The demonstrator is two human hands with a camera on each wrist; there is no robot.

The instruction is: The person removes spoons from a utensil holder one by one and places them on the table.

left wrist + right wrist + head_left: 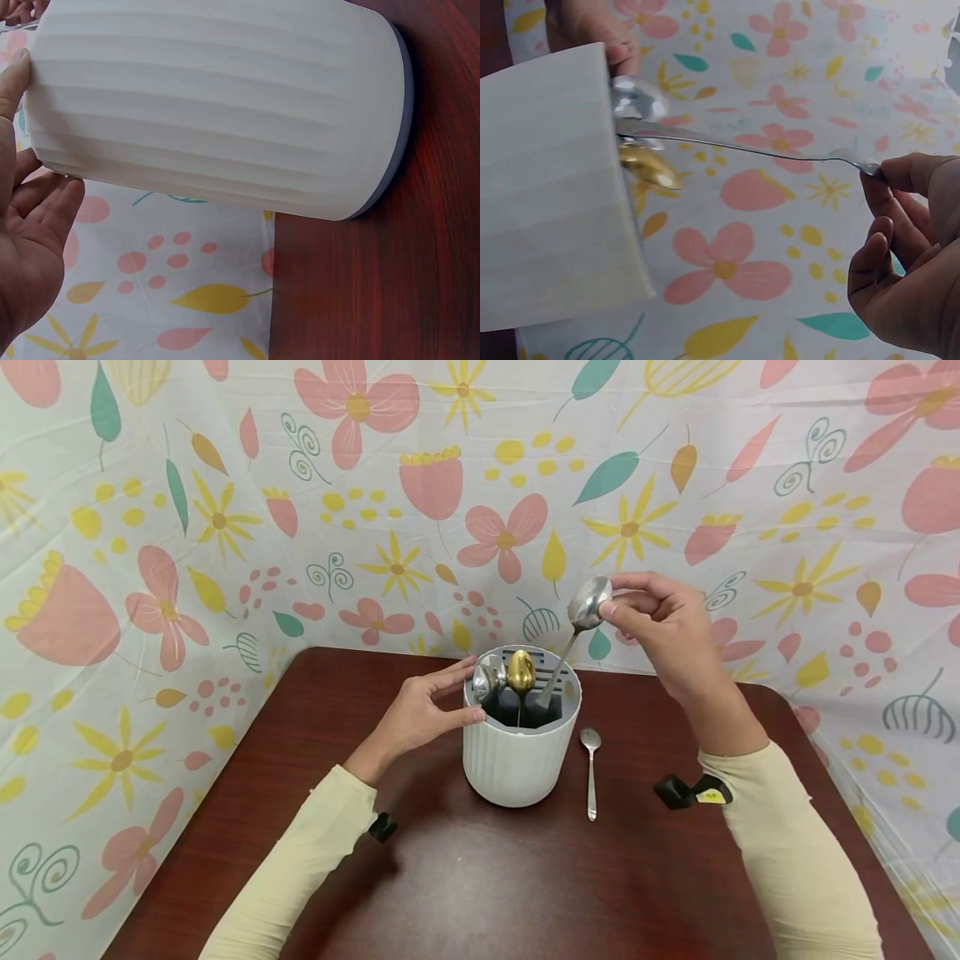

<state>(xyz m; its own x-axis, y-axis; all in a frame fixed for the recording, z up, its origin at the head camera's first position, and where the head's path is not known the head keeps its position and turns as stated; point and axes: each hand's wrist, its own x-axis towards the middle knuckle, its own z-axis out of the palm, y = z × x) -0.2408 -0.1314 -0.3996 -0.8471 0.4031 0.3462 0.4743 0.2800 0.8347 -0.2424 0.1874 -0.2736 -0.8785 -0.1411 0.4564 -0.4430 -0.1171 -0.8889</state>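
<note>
My right hand [667, 627] pinches a silver spoon [590, 603] by its bowl between thumb and fingers. The spoon's handle slants down into a white ribbed utensil holder [517, 768]; in the right wrist view, the handle end lies just within the rim. My left hand [420, 714] touches the holder's left side near the rim, thumb in front and fingers behind, fairly straight. Inside the holder stand a gold spoon [521, 670] and shiny silver spoons [489, 678], bowls up; their handles are mostly hidden.
A smaller silver spoon [591, 772] lies on the dark red-brown table [480, 885], right of the holder. Slotted grey dividers [558, 670] show inside the holder. A flower-patterned cloth [480, 468] hangs behind and beside the table.
</note>
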